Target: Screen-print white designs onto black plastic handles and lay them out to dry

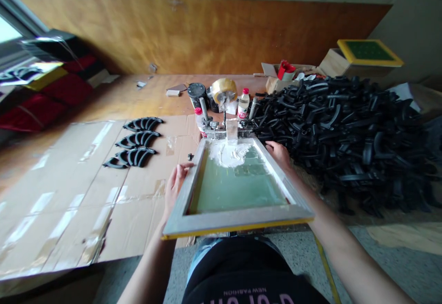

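Note:
A screen-printing frame [238,215] with green mesh lies tilted in front of me, clamped at its far end. White ink [229,153] is spread thickly at the far part of the mesh, below a pale squeegee [232,131]. My left hand [175,184] is at the frame's left side, fingers curled in towards its edge. At the right side, between frame and black parts, is my right hand [280,155], its fingers bent in. The frame hides what lies beneath it and anything the fingertips hold.
Curved black plastic parts [134,139] lie in three rows on cardboard [83,180] at left. A large heap of black parts [345,129] stands at right. Behind the clamp are a tape roll [224,89], a red-capped bottle [243,103] and a black tub [196,94].

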Available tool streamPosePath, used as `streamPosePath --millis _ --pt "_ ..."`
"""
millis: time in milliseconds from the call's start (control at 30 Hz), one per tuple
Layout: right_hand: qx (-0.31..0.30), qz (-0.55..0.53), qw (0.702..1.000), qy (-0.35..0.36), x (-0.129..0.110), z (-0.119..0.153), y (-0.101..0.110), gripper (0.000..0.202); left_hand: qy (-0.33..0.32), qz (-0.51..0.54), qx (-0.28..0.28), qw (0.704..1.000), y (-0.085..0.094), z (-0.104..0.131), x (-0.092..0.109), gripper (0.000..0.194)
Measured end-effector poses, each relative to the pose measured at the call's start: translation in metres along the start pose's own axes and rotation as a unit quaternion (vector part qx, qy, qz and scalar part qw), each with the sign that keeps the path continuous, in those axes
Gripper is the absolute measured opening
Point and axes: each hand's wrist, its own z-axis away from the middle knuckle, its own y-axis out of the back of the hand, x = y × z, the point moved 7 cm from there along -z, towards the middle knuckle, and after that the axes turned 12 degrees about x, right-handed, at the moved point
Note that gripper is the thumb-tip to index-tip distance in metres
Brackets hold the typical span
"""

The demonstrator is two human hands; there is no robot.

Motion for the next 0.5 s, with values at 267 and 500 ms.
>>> streamPosePath --millis 267,500 --pt "-0.042 -0.011 0.973 0.228 -0.122 -0.023 -0.032 0.042 0.084 -0.106 -0.062 0.989 -0.008 0.018 -0.097 0.077" --pt "-0.169 0.071 0.942 0.282 -0.135 0.026 -0.057 0.016 0.071 -0.147 -0.068 0.984 -0.010 0.014 -0.112 0.067"
